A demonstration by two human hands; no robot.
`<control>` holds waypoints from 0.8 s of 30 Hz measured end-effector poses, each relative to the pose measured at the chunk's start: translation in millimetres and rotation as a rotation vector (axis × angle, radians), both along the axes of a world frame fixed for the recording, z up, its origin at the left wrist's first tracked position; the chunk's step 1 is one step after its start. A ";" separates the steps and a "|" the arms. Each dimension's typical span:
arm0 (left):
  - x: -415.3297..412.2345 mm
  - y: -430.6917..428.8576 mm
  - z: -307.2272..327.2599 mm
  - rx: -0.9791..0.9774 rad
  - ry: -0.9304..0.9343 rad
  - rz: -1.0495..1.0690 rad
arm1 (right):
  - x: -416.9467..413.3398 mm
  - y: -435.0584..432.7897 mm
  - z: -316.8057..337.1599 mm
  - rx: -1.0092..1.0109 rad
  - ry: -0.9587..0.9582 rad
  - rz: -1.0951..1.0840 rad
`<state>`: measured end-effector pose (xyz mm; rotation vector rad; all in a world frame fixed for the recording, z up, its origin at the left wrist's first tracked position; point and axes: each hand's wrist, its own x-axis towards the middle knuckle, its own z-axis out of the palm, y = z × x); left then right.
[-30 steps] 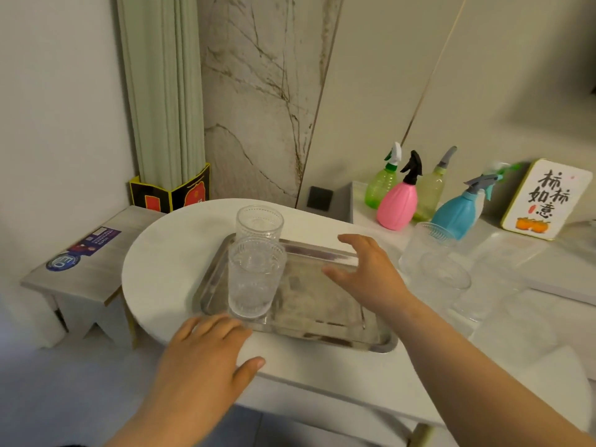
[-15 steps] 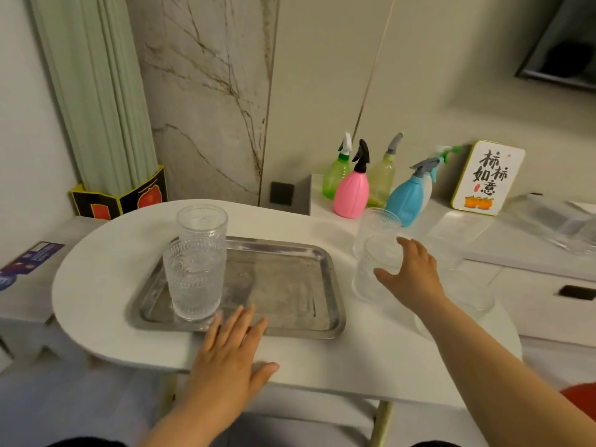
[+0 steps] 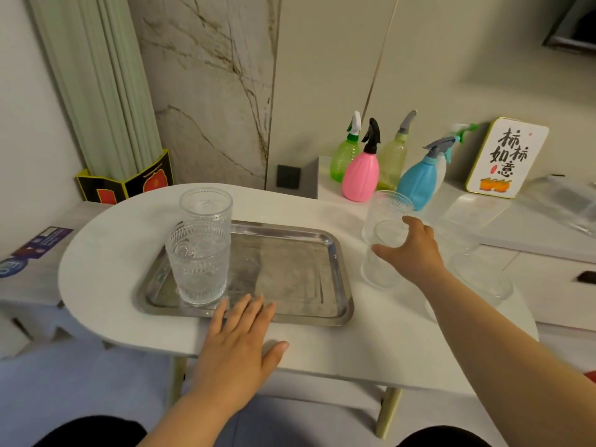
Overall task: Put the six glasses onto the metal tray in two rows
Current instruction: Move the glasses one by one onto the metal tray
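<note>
My right hand [image 3: 411, 250] is curled against a clear glass [image 3: 382, 243] just right of the tray [image 3: 303, 275], fingers bent round its far side and thumb toward its near side; whether the grip has closed tight I cannot tell, as the glass is see-through and blurred. That glass stands upright on the white surface [image 3: 106, 253], off the tray; a second one [image 3: 388, 208] stands just behind it, farther from the tray's right edge. Right of my forearm, well clear of the tray, there is a further glass [image 3: 483, 279], pale and hard to make out against the surface; I cannot count how many are there.

My left hand [image 3: 240, 340] lies flat and spread, palm down, on the surface at the tray's near edge, fingertips [image 3: 246, 301] reaching onto the rim, thumb out to the right; it holds nothing.

On the tray two beaded glasses stand upright at its left end, one [image 3: 198, 262] at the near left corner, the other [image 3: 206, 208] at the far left corner, just behind it; the rest of the tray is bare metal.

Beyond the tray's far right corner, spray bottles stand on a ledge: green [image 3: 346, 156], pink [image 3: 361, 175], yellow-green [image 3: 395, 156], blue [image 3: 417, 179]; a sign [image 3: 508, 156] with brush lettering leans beside them.
</note>
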<state>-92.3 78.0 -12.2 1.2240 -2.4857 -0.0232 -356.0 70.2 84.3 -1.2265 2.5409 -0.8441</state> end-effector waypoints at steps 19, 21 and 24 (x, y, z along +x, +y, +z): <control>17.0 -12.2 -0.1 -0.182 0.115 -0.011 | 78.9 -49.2 42.3 -0.221 -0.028 0.347; 19.8 -12.5 -0.9 -0.189 0.101 -0.024 | 93.7 -64.2 34.4 -0.202 -0.071 0.378; 23.3 -12.3 -0.8 -0.162 0.097 -0.033 | 110.5 -83.8 20.7 -0.165 -0.106 0.403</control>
